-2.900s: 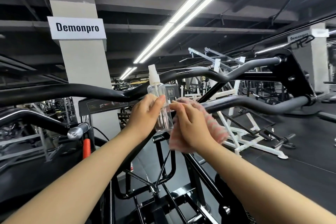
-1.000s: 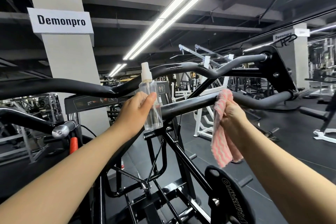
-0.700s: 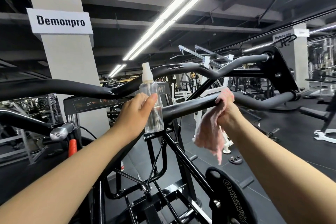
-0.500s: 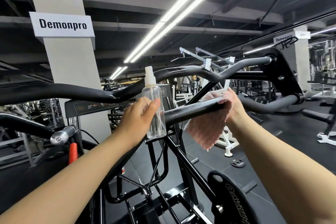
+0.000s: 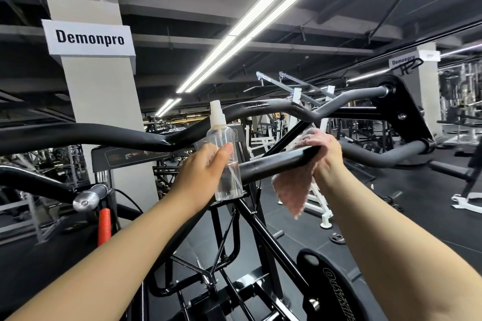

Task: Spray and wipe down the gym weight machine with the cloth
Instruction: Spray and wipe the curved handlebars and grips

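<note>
Pink cloth (image 5: 293, 187) wrapped over black bar (image 5: 273, 163), right hand (image 5: 326, 156) fingers curled round both. Left hand (image 5: 206, 169) grips clear bottle (image 5: 225, 164) upright.

Both bare forearms reach forward and upward from the lower corners. The left hand (image 5: 206, 167) is raised at centre, fingers curled round a clear spray bottle (image 5: 226, 164) held upright, thumb pressed on its near side. The right hand (image 5: 326, 154), just beside it, clasps a pink cloth (image 5: 293, 190) over a black bar (image 5: 273, 163), wrist bent.
</note>
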`<move>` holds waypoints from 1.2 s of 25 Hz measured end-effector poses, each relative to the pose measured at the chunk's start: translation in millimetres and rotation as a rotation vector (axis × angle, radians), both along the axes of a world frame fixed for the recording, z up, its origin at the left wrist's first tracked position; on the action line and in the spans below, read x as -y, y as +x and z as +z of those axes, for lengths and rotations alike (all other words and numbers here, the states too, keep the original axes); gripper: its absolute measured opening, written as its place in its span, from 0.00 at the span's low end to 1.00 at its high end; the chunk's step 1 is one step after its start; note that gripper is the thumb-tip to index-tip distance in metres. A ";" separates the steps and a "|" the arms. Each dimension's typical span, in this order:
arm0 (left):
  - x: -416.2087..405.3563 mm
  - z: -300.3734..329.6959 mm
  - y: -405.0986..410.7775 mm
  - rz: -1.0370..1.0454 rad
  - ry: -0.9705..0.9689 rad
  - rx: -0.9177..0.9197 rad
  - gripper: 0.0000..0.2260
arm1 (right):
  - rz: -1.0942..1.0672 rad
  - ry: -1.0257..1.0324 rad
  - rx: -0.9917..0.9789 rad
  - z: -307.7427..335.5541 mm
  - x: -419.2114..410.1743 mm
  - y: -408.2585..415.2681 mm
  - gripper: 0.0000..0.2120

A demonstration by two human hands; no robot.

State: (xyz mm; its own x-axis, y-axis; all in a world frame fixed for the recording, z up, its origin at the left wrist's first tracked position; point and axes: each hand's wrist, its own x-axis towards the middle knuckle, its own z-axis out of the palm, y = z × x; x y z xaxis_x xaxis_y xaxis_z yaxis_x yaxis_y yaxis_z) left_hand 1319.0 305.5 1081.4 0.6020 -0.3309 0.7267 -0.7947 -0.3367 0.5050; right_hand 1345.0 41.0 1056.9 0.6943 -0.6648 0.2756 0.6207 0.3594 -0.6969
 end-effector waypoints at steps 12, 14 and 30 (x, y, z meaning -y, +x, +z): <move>7.9 2.7 1.8 0.012 0.029 0.030 0.22 | 0.033 0.168 -0.175 9.3 -67.8 1.1 0.19; 6.4 2.3 1.3 0.006 0.039 0.027 0.22 | -0.049 0.161 -0.327 3.2 -81.2 7.0 0.18; -0.7 0.2 -0.7 0.002 0.049 -0.041 0.23 | 0.019 0.369 -0.087 40.1 -10.7 -17.2 0.30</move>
State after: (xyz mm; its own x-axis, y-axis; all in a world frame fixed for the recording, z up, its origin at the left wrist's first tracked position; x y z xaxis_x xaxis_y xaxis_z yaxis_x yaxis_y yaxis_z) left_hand 1318.4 306.2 1081.6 0.6313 -0.3645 0.6845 -0.7733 -0.3635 0.5195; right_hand 1327.8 51.7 1097.0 0.7179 -0.6949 -0.0407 0.5554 0.6070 -0.5684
